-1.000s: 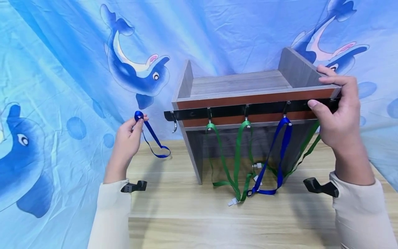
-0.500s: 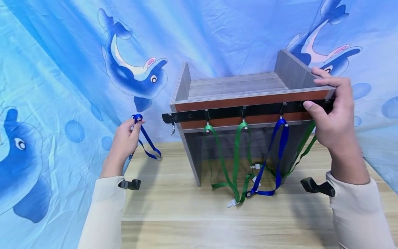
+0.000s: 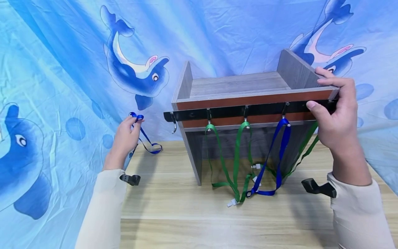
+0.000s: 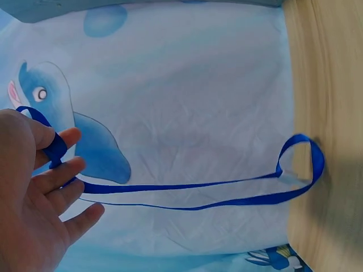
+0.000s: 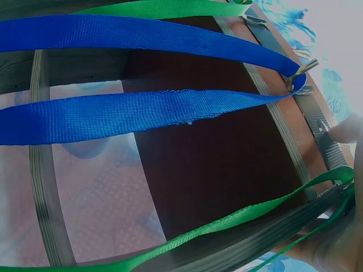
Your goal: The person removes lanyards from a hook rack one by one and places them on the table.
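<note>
My left hand (image 3: pixel 125 137) pinches a blue lanyard (image 4: pixel 181 187) between thumb and fingers, left of the shelf. The lanyard's lower loop hangs down to the tabletop. With thumb in front and fingers over the side panel, my right hand (image 3: pixel 337 114) grips the right end of a grey wooden shelf (image 3: pixel 239 83). The thumb presses on a black hook rail (image 3: pixel 230 111) across its front. A blue lanyard (image 3: pixel 284 138) and several green lanyards (image 3: pixel 237 148) hang from the rail's hooks. At the rail's left end, one hook (image 3: pixel 174 128) carries nothing.
White clips (image 3: pixel 232 202) on the hanging lanyards lie on the wooden table (image 3: pixel 224 228). A blue cloth with dolphins (image 3: pixel 136 69) stands behind and to the left, close to my left hand. The shelf's left side panel (image 3: pixel 192 155) reaches down to the table.
My left hand has shifted slightly left with the blue lanyard, and the lanyard's top loop has turned in the fingers. My right hand keeps its grip on the shelf.
</note>
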{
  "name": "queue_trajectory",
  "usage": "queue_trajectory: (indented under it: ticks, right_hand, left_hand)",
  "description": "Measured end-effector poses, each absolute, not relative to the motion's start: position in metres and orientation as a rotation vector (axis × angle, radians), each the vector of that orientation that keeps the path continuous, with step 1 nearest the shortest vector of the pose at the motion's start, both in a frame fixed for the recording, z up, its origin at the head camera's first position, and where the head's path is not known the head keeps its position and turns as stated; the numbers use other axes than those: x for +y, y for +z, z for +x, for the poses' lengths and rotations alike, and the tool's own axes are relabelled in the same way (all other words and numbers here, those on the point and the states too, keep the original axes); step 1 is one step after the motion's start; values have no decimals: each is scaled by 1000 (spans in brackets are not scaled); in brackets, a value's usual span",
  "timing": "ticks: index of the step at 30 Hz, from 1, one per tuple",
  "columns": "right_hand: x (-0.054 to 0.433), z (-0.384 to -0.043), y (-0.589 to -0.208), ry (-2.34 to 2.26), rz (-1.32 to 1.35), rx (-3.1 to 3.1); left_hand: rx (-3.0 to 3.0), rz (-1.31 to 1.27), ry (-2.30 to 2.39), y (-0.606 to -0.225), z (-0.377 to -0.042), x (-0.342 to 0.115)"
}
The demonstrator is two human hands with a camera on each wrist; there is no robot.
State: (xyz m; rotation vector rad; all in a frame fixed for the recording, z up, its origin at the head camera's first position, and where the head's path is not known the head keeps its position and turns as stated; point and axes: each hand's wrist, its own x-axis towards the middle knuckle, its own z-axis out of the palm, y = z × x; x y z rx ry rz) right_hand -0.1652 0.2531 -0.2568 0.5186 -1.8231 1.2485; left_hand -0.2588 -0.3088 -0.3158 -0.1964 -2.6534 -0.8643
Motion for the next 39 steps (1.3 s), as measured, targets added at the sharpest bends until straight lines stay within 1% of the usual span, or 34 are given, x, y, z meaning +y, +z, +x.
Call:
queue_trajectory:
  ticks: [5, 11, 20, 29, 39]
  right_hand:
    - [252, -167, -256, 1267, 540, -1809]
    - [246, -171, -256, 1285, 570, -1827]
    - [251, -167, -258, 1271, 539, -1812]
    - [253, -167, -257, 1253, 560, -1801]
    - [254, -166, -258, 1261, 566, -1802]
  left_hand:
    - [-2666, -217, -825, -322, -261, -319]
    - [-2727, -178, -720, -334, -260, -338]
    - [-2779, -184, -681, -341, -271, -340]
    - [-2783, -169, -730, -373, -271, -345]
    - [-2984, -103, -734, -403, -272, -348]
